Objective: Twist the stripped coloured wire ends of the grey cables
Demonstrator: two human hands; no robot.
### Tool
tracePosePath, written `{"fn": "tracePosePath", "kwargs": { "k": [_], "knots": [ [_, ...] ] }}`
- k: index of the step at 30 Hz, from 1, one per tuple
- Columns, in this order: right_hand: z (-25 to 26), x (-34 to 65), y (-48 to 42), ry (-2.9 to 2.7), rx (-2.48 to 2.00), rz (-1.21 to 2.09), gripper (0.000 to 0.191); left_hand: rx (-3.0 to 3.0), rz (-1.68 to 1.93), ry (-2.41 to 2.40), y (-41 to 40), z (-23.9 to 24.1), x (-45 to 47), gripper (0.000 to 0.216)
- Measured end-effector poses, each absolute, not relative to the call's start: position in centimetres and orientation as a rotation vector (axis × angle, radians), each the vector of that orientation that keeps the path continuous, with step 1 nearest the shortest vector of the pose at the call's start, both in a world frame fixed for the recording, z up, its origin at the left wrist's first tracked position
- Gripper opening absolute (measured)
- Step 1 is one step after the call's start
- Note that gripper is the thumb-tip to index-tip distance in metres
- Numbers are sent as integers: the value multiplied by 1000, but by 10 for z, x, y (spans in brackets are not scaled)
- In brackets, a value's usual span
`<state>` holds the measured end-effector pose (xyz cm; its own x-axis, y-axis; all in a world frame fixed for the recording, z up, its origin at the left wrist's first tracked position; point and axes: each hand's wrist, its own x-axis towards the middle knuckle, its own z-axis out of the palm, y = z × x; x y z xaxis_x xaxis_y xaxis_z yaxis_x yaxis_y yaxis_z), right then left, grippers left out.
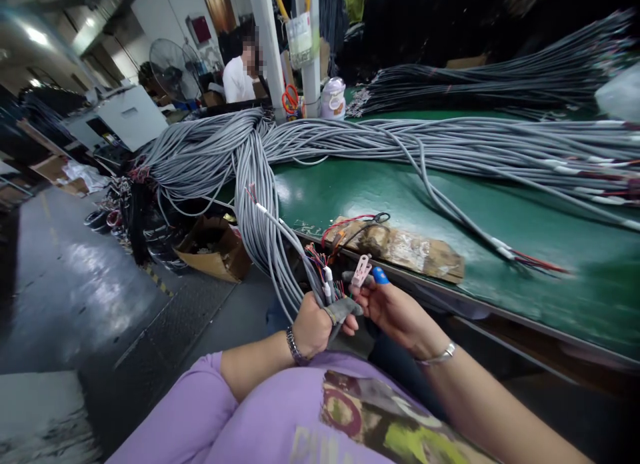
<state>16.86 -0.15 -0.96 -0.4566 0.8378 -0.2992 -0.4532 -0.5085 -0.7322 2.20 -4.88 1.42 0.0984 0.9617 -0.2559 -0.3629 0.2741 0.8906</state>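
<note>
Near the table's front edge, my left hand [320, 323] is closed around the ends of several grey cables [290, 247]. Thin coloured wires [316, 256] fan out of the stripped ends, and a grey finger cover sits on the thumb. Close beside it, my right hand [395, 314] pinches a small pink clip-like tool [361, 271] between thumb and fingers. Blue tape wraps one of its fingertips. The fingertips of both hands nearly meet at the fine wires, and which strand they touch is hard to make out.
A worn wooden block [415, 251] with red and black leads lies at the edge of the green table [500, 204]. Thick grey cable bundles [350, 141] run across it. A cardboard box [215, 251] stands on the floor. Behind a post [267, 44] is another person [239, 77].
</note>
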Motion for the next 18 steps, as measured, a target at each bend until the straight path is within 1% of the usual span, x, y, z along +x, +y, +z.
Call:
{"fn": "tracePosePath", "kwargs": {
  "k": [2, 5, 7, 10, 12, 18],
  "knots": [
    [-4, 166, 1, -863, -836, 1948, 42, 745, 1124, 1013, -45, 16, 24, 36],
    [-1, 164, 4, -959, -971, 1626, 41, 726, 1103, 1018, -39, 17, 26, 36],
    [-2, 163, 6, -941, -1002, 1526, 43, 712, 1095, 1025, -36, 18, 26, 36],
    [-6, 160, 10, -840, -870, 1740, 48, 693, 1096, 1035, -34, 19, 27, 37],
    [-6, 157, 13, -741, -793, 1865, 47, 696, 1088, 1043, -34, 19, 28, 38],
    [-2, 151, 16, -593, -753, 1879, 44, 764, 1059, 1047, -33, 12, 28, 39]
  ]
}}
